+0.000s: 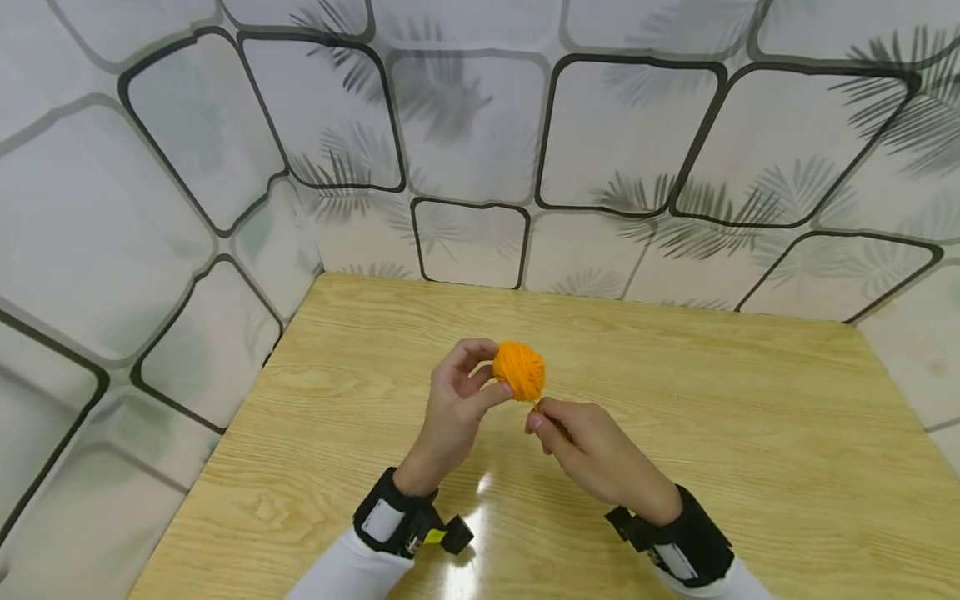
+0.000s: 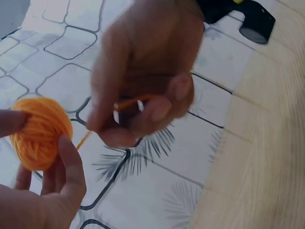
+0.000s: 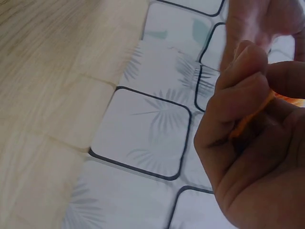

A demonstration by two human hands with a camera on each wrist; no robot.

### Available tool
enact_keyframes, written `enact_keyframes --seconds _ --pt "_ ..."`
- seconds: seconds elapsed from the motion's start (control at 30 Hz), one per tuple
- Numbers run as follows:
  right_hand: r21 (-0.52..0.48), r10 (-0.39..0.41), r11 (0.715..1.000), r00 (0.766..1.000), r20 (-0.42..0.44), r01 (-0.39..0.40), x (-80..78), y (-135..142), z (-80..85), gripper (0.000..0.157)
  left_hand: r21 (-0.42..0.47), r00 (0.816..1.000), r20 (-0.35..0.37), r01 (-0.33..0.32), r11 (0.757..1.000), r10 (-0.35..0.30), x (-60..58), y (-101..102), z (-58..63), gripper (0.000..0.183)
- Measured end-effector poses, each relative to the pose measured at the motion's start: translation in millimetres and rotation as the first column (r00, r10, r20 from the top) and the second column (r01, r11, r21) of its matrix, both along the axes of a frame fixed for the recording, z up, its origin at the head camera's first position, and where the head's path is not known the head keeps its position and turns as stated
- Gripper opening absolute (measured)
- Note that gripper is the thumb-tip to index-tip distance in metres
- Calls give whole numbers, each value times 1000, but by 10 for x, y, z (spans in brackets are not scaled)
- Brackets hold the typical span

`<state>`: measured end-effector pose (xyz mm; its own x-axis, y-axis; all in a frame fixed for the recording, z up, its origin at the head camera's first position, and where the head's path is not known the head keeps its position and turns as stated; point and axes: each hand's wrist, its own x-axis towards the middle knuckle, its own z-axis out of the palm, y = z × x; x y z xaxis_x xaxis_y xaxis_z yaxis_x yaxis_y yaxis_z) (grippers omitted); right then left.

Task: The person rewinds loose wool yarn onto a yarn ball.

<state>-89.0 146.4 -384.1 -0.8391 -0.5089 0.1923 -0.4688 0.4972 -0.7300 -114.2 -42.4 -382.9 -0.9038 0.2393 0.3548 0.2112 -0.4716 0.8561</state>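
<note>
An orange ball of yarn point(image 1: 520, 370) is held up above the wooden table by my left hand point(image 1: 454, 408), its thumb and fingers gripping the ball from the left side. Just below and to the right, my right hand point(image 1: 592, 446) pinches the loose strand of yarn point(image 2: 84, 140) that runs from the ball. The left wrist view shows this strand passing between the right hand's curled fingers. In the right wrist view the right hand point(image 3: 259, 138) fills the right side and hides most of the ball; a bit of orange strand point(image 3: 250, 119) shows inside its fingers.
Under both hands spreads a light wooden table point(image 1: 720, 417), its far edge meeting a wall covering point(image 1: 472, 125) patterned with dark outlines and palm leaves. More of this covering stands along the left side. Black bands with small cameras point(image 1: 456, 534) are strapped to both wrists.
</note>
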Motion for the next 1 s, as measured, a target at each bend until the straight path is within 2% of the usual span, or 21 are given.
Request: enact_keyframes --seconds 0.1,0.17,0.23,0.33,0.37,0.43,0.5,0.53,0.6,0.67,0.73,0.77,0.83,0.93,1.0 --pt "7 -42 999 996 -78 42 31 -27 39 19 -63 997 -22 -77 995 76 -12 34 -31 42" --pt "-9 -69 998 994 -85 68 35 -35 64 19 -87 993 -52 -106 991 102 -10 52 -50 41" --pt "-44 -89 995 995 -50 87 33 -40 88 20 -112 988 -89 -136 984 126 -8 72 -65 40" --pt "-101 -104 989 993 54 109 33 -43 112 22 -141 972 -158 -194 971 171 -2 101 -86 41" --pt "-120 -109 986 990 89 119 33 -44 119 22 -157 963 -191 -223 962 192 -3 110 -98 42" --pt "-143 -114 980 983 146 135 36 -47 130 23 -193 931 -279 -294 936 235 -6 126 -122 44" --pt "-155 -110 978 977 181 139 33 -50 145 24 -223 879 -390 -379 898 274 -9 136 -146 45" --pt "-162 -102 977 975 200 136 30 -50 152 25 -239 840 -458 -432 870 291 -14 140 -154 45" --pt "-185 -74 975 966 247 122 20 -46 163 28 -260 740 -598 -543 799 308 -23 138 -167 42" --pt "-217 -33 971 954 299 102 9 -38 171 31 -265 636 -713 -634 726 295 -28 133 -164 38" --pt "-257 9 962 934 358 89 0 -25 178 34 -254 543 -799 -694 673 259 -30 128 -153 35" --pt "-280 32 956 923 384 83 -3 -18 180 36 -246 507 -828 -710 660 237 -27 124 -147 33" --pt "-317 72 946 902 425 74 -8 -6 184 42 -222 451 -870 -719 658 199 -24 124 -131 31" --pt "-373 123 925 875 468 69 -21 11 188 47 -183 387 -908 -711 679 160 -10 126 -115 27" --pt "-421 157 904 865 476 67 -37 19 189 45 -163 357 -923 -702 693 145 -1 128 -114 25"
